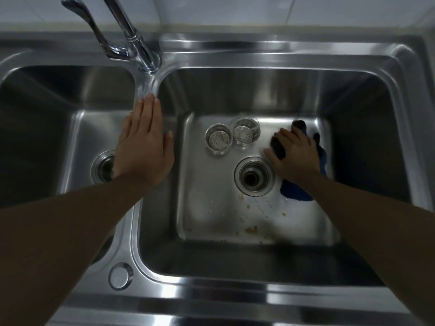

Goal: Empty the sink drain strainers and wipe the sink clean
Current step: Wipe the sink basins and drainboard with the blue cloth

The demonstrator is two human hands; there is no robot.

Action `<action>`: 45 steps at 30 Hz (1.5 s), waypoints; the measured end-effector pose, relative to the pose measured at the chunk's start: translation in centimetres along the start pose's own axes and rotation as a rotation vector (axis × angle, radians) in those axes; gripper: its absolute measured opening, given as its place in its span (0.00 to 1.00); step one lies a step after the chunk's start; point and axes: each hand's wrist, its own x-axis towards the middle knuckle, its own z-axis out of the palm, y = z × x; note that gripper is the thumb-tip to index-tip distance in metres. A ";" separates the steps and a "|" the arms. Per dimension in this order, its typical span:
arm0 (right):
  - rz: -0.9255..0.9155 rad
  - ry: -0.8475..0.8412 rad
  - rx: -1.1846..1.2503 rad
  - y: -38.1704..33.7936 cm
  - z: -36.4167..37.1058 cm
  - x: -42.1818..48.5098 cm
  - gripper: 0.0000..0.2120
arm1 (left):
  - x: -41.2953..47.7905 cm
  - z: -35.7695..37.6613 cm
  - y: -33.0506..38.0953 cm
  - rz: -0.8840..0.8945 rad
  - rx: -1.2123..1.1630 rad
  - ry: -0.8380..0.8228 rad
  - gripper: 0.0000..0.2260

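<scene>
Strainers (217,138): where do the two lie?

Both are out of the drains, on the floor of the right basin (259,95) toward its back wall. They sit side by side, touching or very nearly. One stands upright with its holed bottom showing. The other strainer (246,132), to its right, is tilted so its slotted side shows.

And the drains?

The right drain (254,176) is open and dark, just in front of the pair. The left drain (103,169) is half hidden behind the left wrist.

What about the left hand?

The left hand (143,142) lies flat, palm down, along the divider (146,89) between the basins. Its fingers are straight and close together, the thumb is out, and it holds nothing.

The right hand?

The right hand (294,156) is down in the right basin, palm down on a blue cloth (294,192), just right of the right drain. Its spread fingers press the cloth to the floor, and a dark fold bulges up between thumb and forefinger. The hand is somewhat blurred.

Is the floor clean?

No. Brown crumbs (251,229) and smears dot the near half, in front of the right drain.

Anything else?

A chrome faucet (138,50) stands at the back above the divider, and a round cap (120,276) sits in the front rim
</scene>
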 end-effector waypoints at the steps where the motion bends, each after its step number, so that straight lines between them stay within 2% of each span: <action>1: -0.040 -0.043 -0.017 0.7 0.1 -0.9 0.31 | 0.0 0.0 0.0 -0.001 0.003 0.000 0.29; 3: -0.052 -0.064 0.080 1.7 0.2 -1.9 0.35 | 0.0 0.0 0.0 -0.003 0.006 -0.005 0.30; 5: -0.011 0.022 0.194 2.1 -0.2 -2.1 0.36 | 0.1 0.0 0.0 -0.006 0.006 -0.010 0.30; 7: 0.050 0.110 0.104 2.8 -0.9 -2.1 0.33 | 0.0 0.0 0.0 -0.005 0.012 -0.012 0.30; 8: 0.069 0.079 0.022 3.3 -1.2 -2.2 0.33 | 0.0 0.0 0.0 -0.001 0.011 -0.012 0.30; 10: 0.029 -0.095 -0.078 4.2 -1.2 -3.2 0.38 | 0.0 0.0 0.0 0.004 0.007 -0.010 0.30; 11: -0.011 -0.153 -0.076 4.5 -0.9 -4.0 0.40 | 0.0 0.0 0.0 0.003 0.007 -0.009 0.29; 13: -0.075 -0.160 0.017 4.5 -0.3 -6.0 0.38 | 0.0 0.1 0.1 0.000 0.014 -0.009 0.29; 17: -0.257 -0.077 0.236 0.5 1.6 -9.9 0.30 | 0.0 0.0 0.1 -0.003 0.017 -0.020 0.30; 20: -0.350 -0.151 0.323 -3.8 3.0 -10.5 0.27 | -0.1 -0.1 0.2 0.000 0.022 -0.023 0.30; 23: -0.338 -0.200 0.394 -7.4 3.7 -9.1 0.27 | 0.0 -0.2 0.2 0.002 0.023 -0.022 0.30; 25: -0.319 -0.170 0.394 -9.2 4.1 -8.8 0.26 | 0.0 -0.1 0.1 0.003 0.024 -0.020 0.30; 27: -0.442 -0.146 0.353 -10.8 4.7 -9.4 0.26 | 0.0 0.0 0.2 0.003 0.024 -0.022 0.30; 28: -0.578 -0.163 0.329 -11.5 5.1 -9.9 0.25 | 0.0 0.0 0.2 0.000 0.024 -0.024 0.29; 31: -0.988 -0.359 0.276 -12.8 5.6 -10.0 0.24 | -0.1 -0.2 0.3 -0.007 0.017 -0.023 0.29; 32: -1.074 -0.392 0.232 -12.9 5.5 -9.3 0.24 | -0.1 -0.2 0.3 -0.006 0.019 -0.025 0.29; 33: -1.121 -0.356 0.168 -13.1 5.5 -8.5 0.24 | -0.1 -0.2 0.3 -0.005 0.022 -0.026 0.29; 34: -1.082 -0.293 0.113 -13.4 5.6 -7.8 0.24 | -0.1 -0.2 0.3 -0.004 0.025 -0.025 0.29; 35: -0.951 -0.221 0.091 -13.7 5.6 -7.1 0.25 | 0.0 -0.2 0.3 -0.003 0.025 -0.025 0.29; 37: -0.573 -0.148 0.107 -14.7 5.5 -5.9 0.26 | 0.0 -0.1 0.2 -0.008 0.028 -0.028 0.29; 38: -0.471 -0.170 0.120 -15.5 5.4 -5.8 0.27 | 0.0 -0.1 0.1 -0.011 0.030 -0.028 0.29; 39: -0.483 -0.204 0.128 -16.1 5.4 -6.0 0.28 | 0.0 0.0 0.1 -0.013 0.032 -0.026 0.28; 43: -0.977 -0.393 0.120 -15.8 5.5 -9.0 0.28 | 0.0 0.0 0.3 -0.026 0.037 -0.006 0.27; 45: -1.113 -0.456 0.092 -13.9 5.2 -9.7 0.26 | 0.0 0.1 0.3 -0.027 0.032 0.001 0.27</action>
